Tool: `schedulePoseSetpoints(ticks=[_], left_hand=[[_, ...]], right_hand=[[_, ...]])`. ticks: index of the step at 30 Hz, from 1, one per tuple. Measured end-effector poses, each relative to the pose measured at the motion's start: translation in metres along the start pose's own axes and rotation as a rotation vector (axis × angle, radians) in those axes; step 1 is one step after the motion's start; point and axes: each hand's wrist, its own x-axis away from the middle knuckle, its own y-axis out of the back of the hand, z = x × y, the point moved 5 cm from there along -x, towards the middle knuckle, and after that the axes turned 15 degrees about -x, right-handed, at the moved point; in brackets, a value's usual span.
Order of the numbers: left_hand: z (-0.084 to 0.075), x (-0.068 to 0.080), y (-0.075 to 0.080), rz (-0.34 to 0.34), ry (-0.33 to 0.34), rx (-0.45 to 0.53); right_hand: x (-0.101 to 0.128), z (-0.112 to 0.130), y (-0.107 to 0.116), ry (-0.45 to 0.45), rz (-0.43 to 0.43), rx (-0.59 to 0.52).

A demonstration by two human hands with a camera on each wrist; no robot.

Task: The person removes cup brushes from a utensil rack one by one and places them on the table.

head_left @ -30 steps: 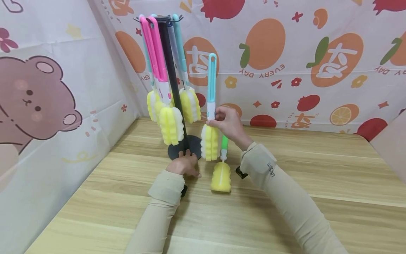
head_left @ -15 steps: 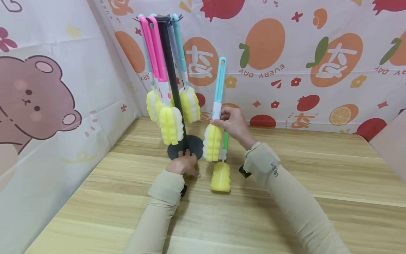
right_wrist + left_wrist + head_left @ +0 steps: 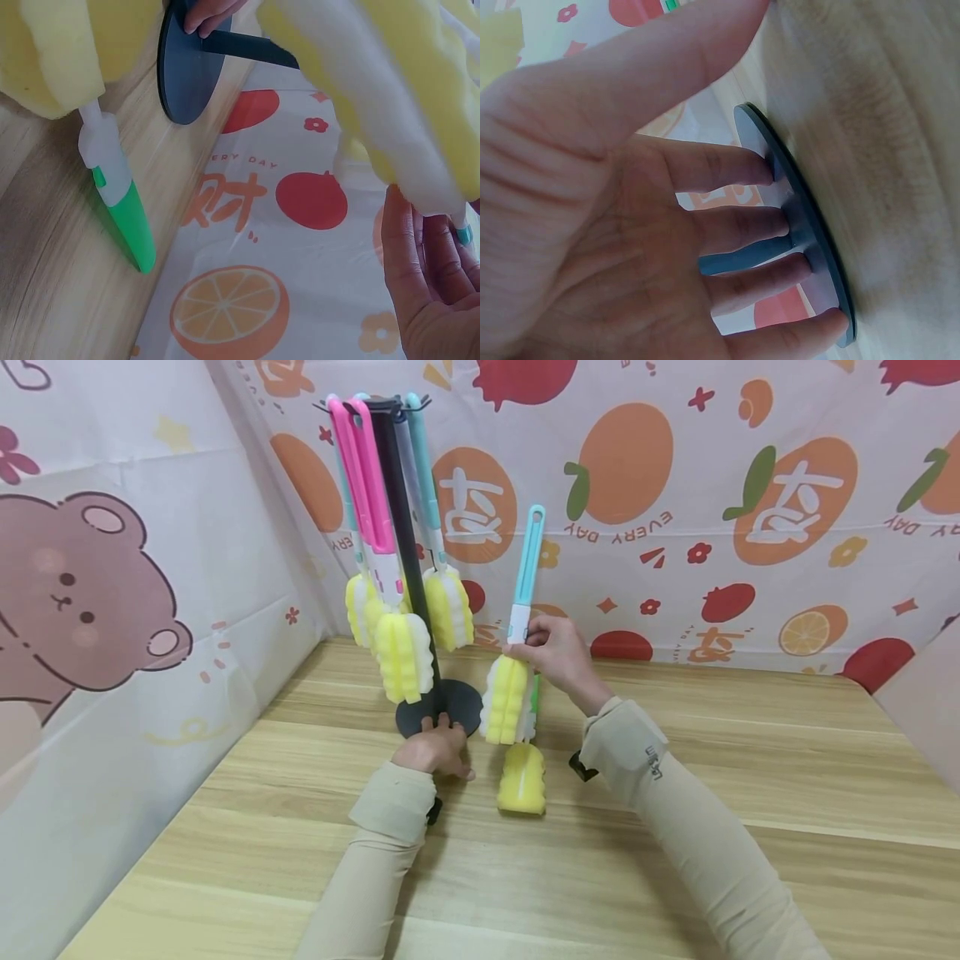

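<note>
1 brush (image 3: 519,617) sits in right fingers (image 3: 403,251); base edge (image 3: 467,702) apart.

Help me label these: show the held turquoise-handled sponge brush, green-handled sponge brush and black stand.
Turquoise-handled sponge brush (image 3: 519,622), head view, white collar
Green-handled sponge brush (image 3: 105,154), right wrist view, white collar
Black stand (image 3: 406,527), head view, post

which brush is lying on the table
The green-handled brush lies there; the right hand holds a turquoise one up, the others hang from the black stand.
</note>
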Motion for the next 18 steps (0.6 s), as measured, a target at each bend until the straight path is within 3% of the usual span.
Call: schedulePoseSetpoints(ticks=[18], left_hand=[[0.0009, -0.0019, -0.0003, -0.001, 0.010, 0.003]], right_hand=[[0.0017, -0.0090, 0.0062, -0.073, -0.002, -0.035]])
